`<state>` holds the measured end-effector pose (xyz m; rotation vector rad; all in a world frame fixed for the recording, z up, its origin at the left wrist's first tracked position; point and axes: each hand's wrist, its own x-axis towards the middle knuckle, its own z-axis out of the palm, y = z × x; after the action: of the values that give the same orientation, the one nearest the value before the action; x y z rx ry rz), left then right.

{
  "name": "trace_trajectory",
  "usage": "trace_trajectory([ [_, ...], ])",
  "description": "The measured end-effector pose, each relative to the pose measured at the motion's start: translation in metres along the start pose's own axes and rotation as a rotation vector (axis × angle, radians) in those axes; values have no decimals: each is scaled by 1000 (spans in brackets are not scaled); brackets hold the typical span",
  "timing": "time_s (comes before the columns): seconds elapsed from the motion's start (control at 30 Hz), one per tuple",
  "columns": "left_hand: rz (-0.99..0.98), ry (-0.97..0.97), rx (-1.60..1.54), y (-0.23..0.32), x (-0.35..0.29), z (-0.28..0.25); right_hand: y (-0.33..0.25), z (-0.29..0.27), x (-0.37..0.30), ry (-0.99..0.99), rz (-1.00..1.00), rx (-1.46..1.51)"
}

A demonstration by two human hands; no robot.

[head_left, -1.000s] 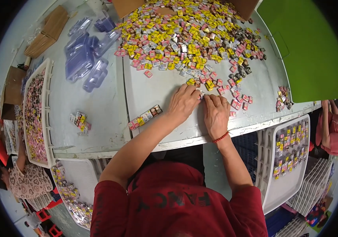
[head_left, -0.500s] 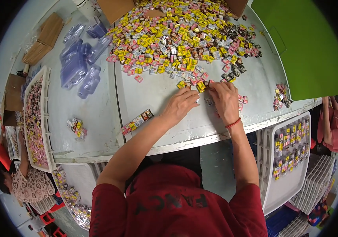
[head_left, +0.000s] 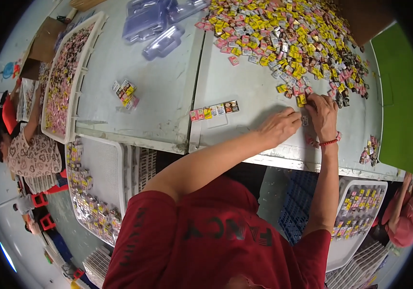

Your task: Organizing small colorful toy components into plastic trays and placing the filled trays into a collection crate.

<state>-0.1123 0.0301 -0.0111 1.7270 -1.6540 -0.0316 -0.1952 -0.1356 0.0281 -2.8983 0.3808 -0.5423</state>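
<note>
Small wrapped sweets in yellow, pink, white and dark brown make a large pile [head_left: 283,43] at the far side of the table. My left hand [head_left: 281,126] is closed near the table's front edge, thumb and fingers pressed together; whatever they hold is hidden. My right hand [head_left: 324,115] bends its closed fingers over the pile's near edge, beside a yellow sweet [head_left: 301,100]; its fingertips are partly hidden. Between the hands lies a pale sweet [head_left: 304,120]. Left of my left hand, a straight row of sweets [head_left: 214,111] runs from pink to dark brown.
Clear plastic trays [head_left: 163,42] lie at the back left, near a small sweet cluster [head_left: 125,94]. A white crate [head_left: 74,115] of sweets stands further left. Filled racks [head_left: 102,164] sit below the table. A green board [head_left: 401,91] borders the right. Other people are at both sides.
The whole view has shifted, so the table and pile appear further right. My hands stay close together at the pile's near edge. The row of sweets keeps its place on the table.
</note>
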Motion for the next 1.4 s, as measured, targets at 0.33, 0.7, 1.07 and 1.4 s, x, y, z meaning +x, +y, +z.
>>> trace_trajectory([
  [0.33, -92, 242, -119, 23, -36, -50, -43, -23, -4, 101, 29, -49],
  [0.7, -319, 375, 133, -7, -129, -126, -165, 30, 19, -42, -367, 420],
  [1.07, -221, 326, 85, -25, -140, -126, -176, 49, 3, 21, -292, 401],
  [1.4, -212, 326, 150, -33, -137, -130, -181, 55, -6, 109, -250, 419],
])
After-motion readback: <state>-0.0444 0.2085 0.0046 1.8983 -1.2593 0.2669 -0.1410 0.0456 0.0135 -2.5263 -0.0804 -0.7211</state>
